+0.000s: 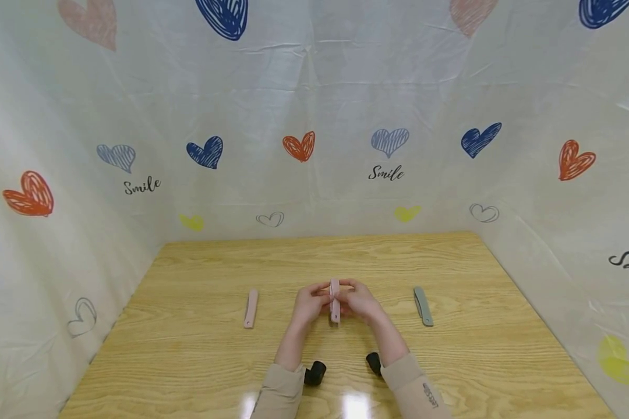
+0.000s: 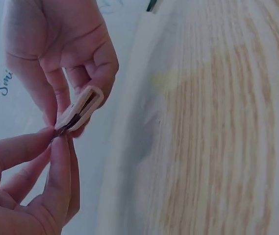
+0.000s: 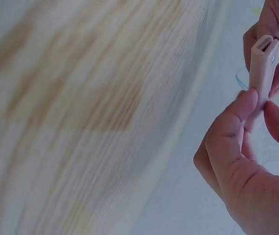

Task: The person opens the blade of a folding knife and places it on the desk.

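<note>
In the head view a slim pink handle that looks like a folding knife [image 1: 335,299] stands nearly lengthwise at the middle of the table. My left hand [image 1: 309,304] pinches it from the left, and my right hand [image 1: 360,299] pinches it from the right. In the left wrist view the folding knife [image 2: 85,106] shows an open slot with something dark at its edge, close to the left fingertips [image 2: 60,147]. From the right wrist the folding knife [image 3: 262,73] shows a hollow end and a small round rivet. The blade is not clearly visible.
On the wooden table [image 1: 199,349] a second pink folding knife [image 1: 250,308] lies to the left. A grey-green one [image 1: 423,306] lies to the right. Black wrist-camera parts [image 1: 315,373] sit beside the sleeves. A white curtain [image 1: 340,116] printed with hearts surrounds the table.
</note>
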A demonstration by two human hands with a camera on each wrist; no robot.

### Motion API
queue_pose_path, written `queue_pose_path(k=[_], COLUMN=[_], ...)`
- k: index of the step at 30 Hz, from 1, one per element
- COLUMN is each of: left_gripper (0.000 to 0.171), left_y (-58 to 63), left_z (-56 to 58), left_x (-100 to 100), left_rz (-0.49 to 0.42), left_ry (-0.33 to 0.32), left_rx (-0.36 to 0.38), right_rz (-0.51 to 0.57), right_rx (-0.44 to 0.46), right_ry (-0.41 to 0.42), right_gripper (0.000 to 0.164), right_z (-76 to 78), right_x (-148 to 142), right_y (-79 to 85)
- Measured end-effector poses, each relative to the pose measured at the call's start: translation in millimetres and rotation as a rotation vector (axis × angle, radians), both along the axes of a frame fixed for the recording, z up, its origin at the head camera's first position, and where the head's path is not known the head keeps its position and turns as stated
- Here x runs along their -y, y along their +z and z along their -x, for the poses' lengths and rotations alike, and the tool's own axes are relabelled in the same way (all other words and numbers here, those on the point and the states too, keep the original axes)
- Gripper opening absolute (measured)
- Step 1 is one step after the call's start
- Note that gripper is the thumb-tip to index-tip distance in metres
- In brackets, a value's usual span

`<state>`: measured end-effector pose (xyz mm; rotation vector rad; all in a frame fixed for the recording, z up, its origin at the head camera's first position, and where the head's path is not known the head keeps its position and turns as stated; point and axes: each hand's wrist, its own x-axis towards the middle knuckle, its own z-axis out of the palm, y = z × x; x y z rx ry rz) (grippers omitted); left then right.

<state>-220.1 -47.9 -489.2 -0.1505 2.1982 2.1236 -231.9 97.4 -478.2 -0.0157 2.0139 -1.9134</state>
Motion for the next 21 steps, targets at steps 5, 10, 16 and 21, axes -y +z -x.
queue_pose_path(k=[5,10,16,21], left_gripper=[0.042,0.043,0.044,0.047], left_y=[5.2,10.9,19.2,7.6], left_z=[-2.8,-5.4,-8.3,-4.2], left_x=[2,4,7,11], left_rz=[-0.011,-0.009,-0.064,-0.143], left_ry=[-0.029,-0.059,-0.088,-0.112], left_rx=[-0.035,-0.038,-0.021,0.01], right_rz=[0.028,0.02,0.04,0.06], right_rx=[-0.061,-0.094,-0.104,-0.107], right_ry=[0.034,0.046,0.057,0.083], right_gripper=[0.052,0.055,0.054,0.055], right_z=[-0.6,-0.3,-0.8,-1.3], right_x=[-2,-3,-5,-7], right_y=[1.9,1.1,0.3,1.3])
